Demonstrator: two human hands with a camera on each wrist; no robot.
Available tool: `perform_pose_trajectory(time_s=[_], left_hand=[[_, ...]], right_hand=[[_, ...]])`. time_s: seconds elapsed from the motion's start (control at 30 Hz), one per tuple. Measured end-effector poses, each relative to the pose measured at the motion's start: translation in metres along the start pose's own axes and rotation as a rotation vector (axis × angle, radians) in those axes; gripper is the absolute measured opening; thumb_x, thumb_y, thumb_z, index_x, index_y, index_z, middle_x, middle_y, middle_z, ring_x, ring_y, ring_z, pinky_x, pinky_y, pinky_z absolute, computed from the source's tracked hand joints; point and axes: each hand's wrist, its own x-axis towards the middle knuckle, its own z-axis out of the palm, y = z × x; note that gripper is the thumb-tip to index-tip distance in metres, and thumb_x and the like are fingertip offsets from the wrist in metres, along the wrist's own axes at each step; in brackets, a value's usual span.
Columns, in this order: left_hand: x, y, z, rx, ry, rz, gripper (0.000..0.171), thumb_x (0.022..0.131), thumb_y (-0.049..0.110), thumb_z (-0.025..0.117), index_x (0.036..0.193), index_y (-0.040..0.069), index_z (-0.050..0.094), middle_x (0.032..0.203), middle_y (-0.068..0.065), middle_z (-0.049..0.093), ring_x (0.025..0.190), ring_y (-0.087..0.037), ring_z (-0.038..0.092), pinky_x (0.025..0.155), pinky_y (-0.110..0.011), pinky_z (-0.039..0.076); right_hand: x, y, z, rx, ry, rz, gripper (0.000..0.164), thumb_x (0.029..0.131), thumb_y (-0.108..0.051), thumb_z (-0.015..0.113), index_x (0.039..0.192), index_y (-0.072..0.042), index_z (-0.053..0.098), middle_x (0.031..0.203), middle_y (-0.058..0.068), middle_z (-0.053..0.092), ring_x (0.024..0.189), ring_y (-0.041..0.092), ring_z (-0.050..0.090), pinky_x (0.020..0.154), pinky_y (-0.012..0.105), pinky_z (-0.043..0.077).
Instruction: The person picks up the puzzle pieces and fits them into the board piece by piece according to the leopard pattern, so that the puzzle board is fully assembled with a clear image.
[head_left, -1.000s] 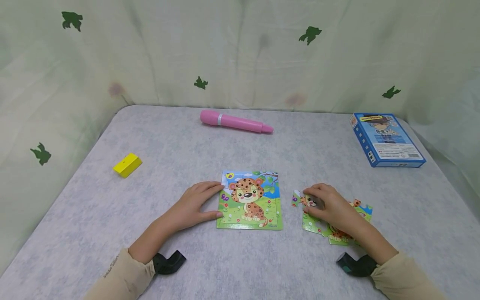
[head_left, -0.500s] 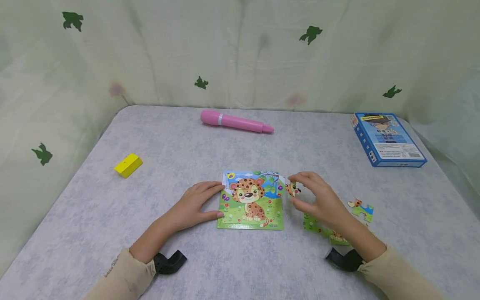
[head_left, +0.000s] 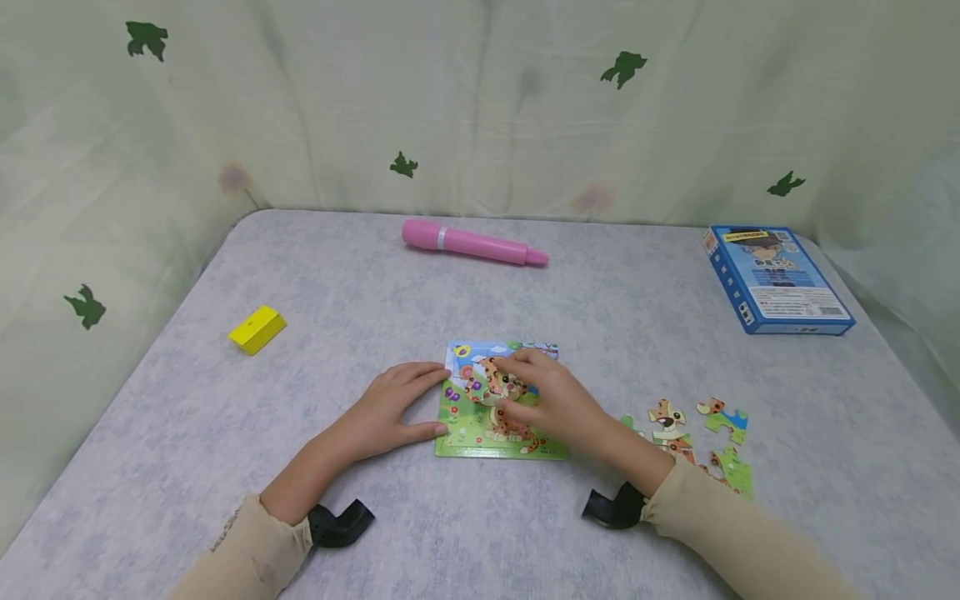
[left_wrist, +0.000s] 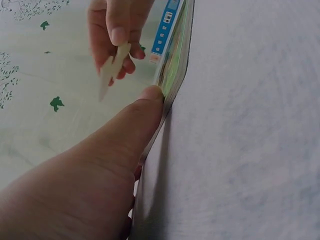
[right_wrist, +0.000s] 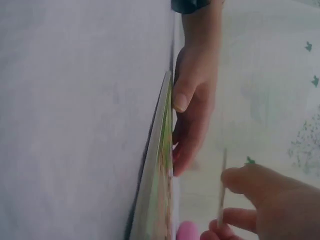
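Note:
A jigsaw board (head_left: 465,442) with a leopard cub picture lies flat at the table's front middle. My left hand (head_left: 390,412) rests at its left edge, fingers and thumb spread apart; in the left wrist view the thumb (left_wrist: 150,95) presses on that edge. Between thumb and fingers my right hand (head_left: 555,400) pinches a small puzzle piece (head_left: 480,390) above the board, overlapping the cub's face in the head view. Seen edge-on in the right wrist view, this piece (right_wrist: 223,200) is held apart from the board. Several loose puzzle pieces (head_left: 726,422) lie right of the board, partly hidden by my right forearm.
Toward the table's back lies a pink marker-shaped stick (head_left: 480,243) with a silver band. A blue box (head_left: 787,279) sits at the back right, and a yellow block (head_left: 257,330) at the left. A pale curtain (head_left: 510,108) hangs behind the table.
My right hand has lifted a puzzle piece from the pile at the right and carried it left over the board. My left hand has stayed at the board's left edge.

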Motion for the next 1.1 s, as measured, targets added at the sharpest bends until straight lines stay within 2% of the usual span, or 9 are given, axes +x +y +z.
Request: perform_pose_trajectory(time_s=[0.13, 0.27, 0.4, 0.57, 0.77, 0.9, 1.03, 1.1], left_hand=[[0.001, -0.001, 0.001, 0.015, -0.002, 0.016, 0.069, 0.071, 0.057, 0.048, 0.127, 0.019, 0.035, 0.127, 0.004, 0.031, 0.116, -0.016, 0.024, 0.092, -0.039, 0.018], [0.001, -0.001, 0.001, 0.016, -0.002, 0.037, 0.066, 0.072, 0.056, 0.048, 0.127, 0.022, 0.034, 0.128, 0.004, 0.03, 0.116, -0.016, 0.024, 0.091, -0.04, 0.018], [0.001, -0.003, 0.002, 0.023, -0.011, 0.065, 0.058, 0.074, 0.054, 0.046, 0.125, 0.031, 0.035, 0.128, 0.003, 0.03, 0.116, -0.018, 0.024, 0.09, -0.042, 0.018], [0.0, -0.004, 0.002, 0.028, -0.009, 0.088, 0.053, 0.075, 0.054, 0.045, 0.123, 0.034, 0.037, 0.128, 0.002, 0.03, 0.115, -0.018, 0.024, 0.09, -0.042, 0.018], [0.0, -0.004, 0.002, 0.015, 0.011, 0.087, 0.054, 0.073, 0.054, 0.048, 0.122, 0.031, 0.041, 0.127, 0.002, 0.032, 0.115, -0.019, 0.025, 0.09, -0.042, 0.018], [-0.001, -0.003, 0.001, 0.013, -0.012, 0.08, 0.059, 0.071, 0.057, 0.049, 0.123, 0.03, 0.039, 0.128, 0.001, 0.03, 0.115, -0.02, 0.024, 0.09, -0.043, 0.018], [-0.001, -0.001, 0.0, 0.009, -0.034, 0.078, 0.066, 0.067, 0.06, 0.05, 0.124, 0.029, 0.037, 0.129, 0.0, 0.027, 0.116, -0.022, 0.023, 0.09, -0.044, 0.017], [0.0, -0.001, 0.0, 0.013, -0.038, 0.08, 0.068, 0.066, 0.061, 0.05, 0.125, 0.029, 0.036, 0.129, 0.0, 0.027, 0.116, -0.022, 0.022, 0.09, -0.044, 0.017]], right_hand=[[0.004, 0.005, 0.013, -0.005, -0.047, 0.019, 0.044, 0.074, -0.025, 0.061, 0.114, -0.009, 0.051, 0.109, -0.001, 0.047, 0.087, 0.007, 0.046, 0.071, 0.022, 0.041], [0.007, 0.008, 0.023, -0.085, -0.073, 0.043, 0.041, 0.074, -0.03, 0.061, 0.11, -0.013, 0.054, 0.109, -0.002, 0.047, 0.097, 0.006, 0.041, 0.081, 0.023, 0.036], [0.011, 0.009, 0.029, -0.178, -0.061, -0.009, 0.038, 0.073, -0.032, 0.061, 0.106, -0.014, 0.057, 0.106, -0.002, 0.05, 0.099, 0.01, 0.04, 0.083, 0.027, 0.034], [0.014, 0.011, 0.033, -0.193, -0.058, -0.059, 0.042, 0.072, -0.032, 0.062, 0.109, -0.014, 0.055, 0.105, -0.001, 0.049, 0.097, 0.013, 0.041, 0.081, 0.029, 0.035], [0.015, 0.01, 0.034, -0.19, -0.061, -0.008, 0.043, 0.071, -0.034, 0.062, 0.11, -0.017, 0.055, 0.103, -0.003, 0.047, 0.093, 0.011, 0.04, 0.075, 0.027, 0.035], [0.014, 0.006, 0.033, -0.213, -0.065, 0.015, 0.044, 0.071, -0.036, 0.061, 0.11, -0.017, 0.055, 0.101, -0.004, 0.046, 0.087, 0.01, 0.038, 0.071, 0.027, 0.032], [0.013, 0.003, 0.03, -0.248, -0.128, 0.041, 0.049, 0.073, -0.042, 0.057, 0.117, -0.02, 0.048, 0.105, -0.004, 0.042, 0.091, 0.012, 0.034, 0.072, 0.033, 0.028], [0.012, 0.002, 0.027, -0.215, -0.175, 0.068, 0.051, 0.075, -0.045, 0.054, 0.12, -0.022, 0.045, 0.111, -0.003, 0.039, 0.099, 0.013, 0.032, 0.077, 0.037, 0.027]])
